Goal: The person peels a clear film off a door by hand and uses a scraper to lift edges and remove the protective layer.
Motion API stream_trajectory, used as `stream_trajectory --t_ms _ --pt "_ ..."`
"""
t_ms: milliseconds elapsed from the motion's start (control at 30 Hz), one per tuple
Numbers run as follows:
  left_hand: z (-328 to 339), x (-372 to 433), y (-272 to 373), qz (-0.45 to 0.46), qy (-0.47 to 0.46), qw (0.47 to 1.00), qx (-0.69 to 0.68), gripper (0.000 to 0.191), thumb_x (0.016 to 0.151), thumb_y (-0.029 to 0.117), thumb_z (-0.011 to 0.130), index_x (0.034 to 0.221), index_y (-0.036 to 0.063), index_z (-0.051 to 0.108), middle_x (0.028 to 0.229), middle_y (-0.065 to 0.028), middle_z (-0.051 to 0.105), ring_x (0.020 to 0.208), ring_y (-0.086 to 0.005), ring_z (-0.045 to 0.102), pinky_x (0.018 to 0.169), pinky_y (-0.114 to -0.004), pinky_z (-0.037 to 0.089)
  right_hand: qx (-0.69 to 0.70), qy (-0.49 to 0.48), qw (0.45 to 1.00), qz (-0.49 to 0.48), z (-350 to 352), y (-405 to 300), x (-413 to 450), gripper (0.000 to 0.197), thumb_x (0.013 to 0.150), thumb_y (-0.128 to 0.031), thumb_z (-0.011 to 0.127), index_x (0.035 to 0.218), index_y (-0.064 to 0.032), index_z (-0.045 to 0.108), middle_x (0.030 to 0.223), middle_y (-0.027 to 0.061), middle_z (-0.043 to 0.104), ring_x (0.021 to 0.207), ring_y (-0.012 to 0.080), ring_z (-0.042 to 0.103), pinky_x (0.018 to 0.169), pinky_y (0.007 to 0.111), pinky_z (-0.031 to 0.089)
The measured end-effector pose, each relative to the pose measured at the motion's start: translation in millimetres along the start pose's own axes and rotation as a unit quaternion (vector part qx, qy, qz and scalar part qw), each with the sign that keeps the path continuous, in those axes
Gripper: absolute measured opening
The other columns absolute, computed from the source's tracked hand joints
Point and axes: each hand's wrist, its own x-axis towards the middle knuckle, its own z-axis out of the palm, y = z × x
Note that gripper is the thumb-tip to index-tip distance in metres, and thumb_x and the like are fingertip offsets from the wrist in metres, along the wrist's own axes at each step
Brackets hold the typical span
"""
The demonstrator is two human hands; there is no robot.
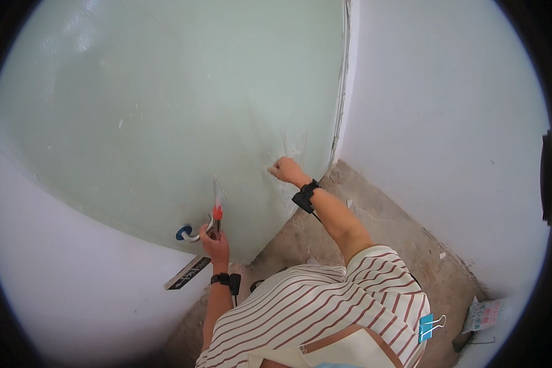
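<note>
My left hand (216, 247) grips a putty knife (217, 211) with a red and dark handle, its thin blade pointing up along a pale green panel (165, 115). Close by that hand, a bent metal lever (193, 238) comes out of a round blue base (183, 231) on the panel. Further right, my right hand (289, 171) is closed in a fist against the panel's lower part. Creases in clear plastic film (293, 143) fan out above and below the fist, and its fingers pinch the film. Black straps with small boxes circle both wrists.
A white wall (441, 115) meets the panel's framed edge (342, 92) at right. Another white wall (87, 257), with a dark sign (188, 272), lies left. Scraps lie on the bare floor (377, 216). A printed bag (483, 315) stands at lower right.
</note>
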Motion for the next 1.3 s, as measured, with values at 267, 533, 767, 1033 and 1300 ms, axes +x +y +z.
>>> stream_trajectory --t_ms 267,533,767,1033,1300 --pt "-1 -1 -1 -0.004 0.024 1.000 -0.007 0.045 0.076 0.003 0.060 0.116 0.0039 0.040 0.080 -0.0142 0.059 0.066 -0.0262 0.059 0.064 -0.034 0.047 0.378 0.218 0.900 0.014 1 -40 12 0.023 0.081 -0.020 0.064 0.088 0.0021 0.064 0.067 0.0035 0.061 0.056 0.0084 0.055 0.051 0.023 0.045" --pt "1 -1 5 -0.006 0.027 0.999 -0.042 0.046 0.074 0.000 0.057 0.117 0.0038 0.039 0.075 -0.0116 0.056 0.061 -0.0224 0.054 0.058 -0.033 0.045 0.407 0.314 0.857 0.047 15 -60 40 0.021 0.083 -0.020 0.062 0.087 0.0006 0.060 0.071 0.0030 0.059 0.058 0.0084 0.054 0.049 0.022 0.044" --pt "-3 -4 -3 -0.034 0.008 0.999 -0.001 0.049 0.074 0.001 0.059 0.118 0.0051 0.038 0.074 -0.0109 0.057 0.060 -0.0223 0.055 0.057 -0.032 0.045 0.539 0.280 0.786 0.114 22 -64 38 0.020 0.085 -0.018 0.059 0.081 0.0016 0.058 0.065 0.0035 0.056 0.054 0.0092 0.052 0.048 0.024 0.044" --pt "2 -4 0 -0.018 0.019 1.000 0.012 0.052 0.074 0.001 0.061 0.119 0.0049 0.037 0.075 -0.0110 0.056 0.062 -0.0204 0.055 0.060 -0.030 0.046 0.353 0.305 0.882 0.065 31 -41 57 0.021 0.084 -0.013 0.051 0.069 0.0011 0.057 0.058 0.0025 0.054 0.053 0.0100 0.051 0.047 0.024 0.042" --pt "1 -2 1 0.002 0.024 1.000 0.006 0.050 0.074 0.001 0.061 0.117 0.0041 0.037 0.073 -0.0105 0.054 0.059 -0.0202 0.052 0.058 -0.030 0.044 0.519 0.337 0.781 0.077 18 -58 37 0.016 0.088 -0.014 0.055 0.088 0.0023 0.056 0.065 0.0033 0.057 0.054 0.0090 0.052 0.050 0.023 0.043"
